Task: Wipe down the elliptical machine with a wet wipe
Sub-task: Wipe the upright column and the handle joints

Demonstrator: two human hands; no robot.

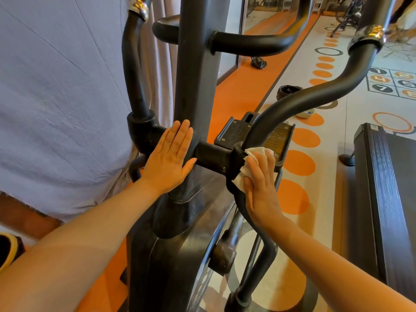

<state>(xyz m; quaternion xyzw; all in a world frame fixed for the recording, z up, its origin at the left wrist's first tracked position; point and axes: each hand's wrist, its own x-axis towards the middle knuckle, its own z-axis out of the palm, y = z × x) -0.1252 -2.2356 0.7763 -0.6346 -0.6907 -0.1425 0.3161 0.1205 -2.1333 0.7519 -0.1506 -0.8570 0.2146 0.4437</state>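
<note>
The black elliptical machine fills the middle of the view, with a thick upright post and a cross axle carrying two swing arms. My left hand lies flat, fingers straight, against the post where the axle meets it. My right hand presses a crumpled white wet wipe against the joint at the foot of the right swing arm; the fingers lie fairly straight over the wipe. The wipe shows above and to the left of the fingers.
A person in a light grey shirt stands close at the left, beside the left swing arm. A treadmill stands at the right. The pedal sits behind the axle. Small dark objects lie on the orange-and-grey floor.
</note>
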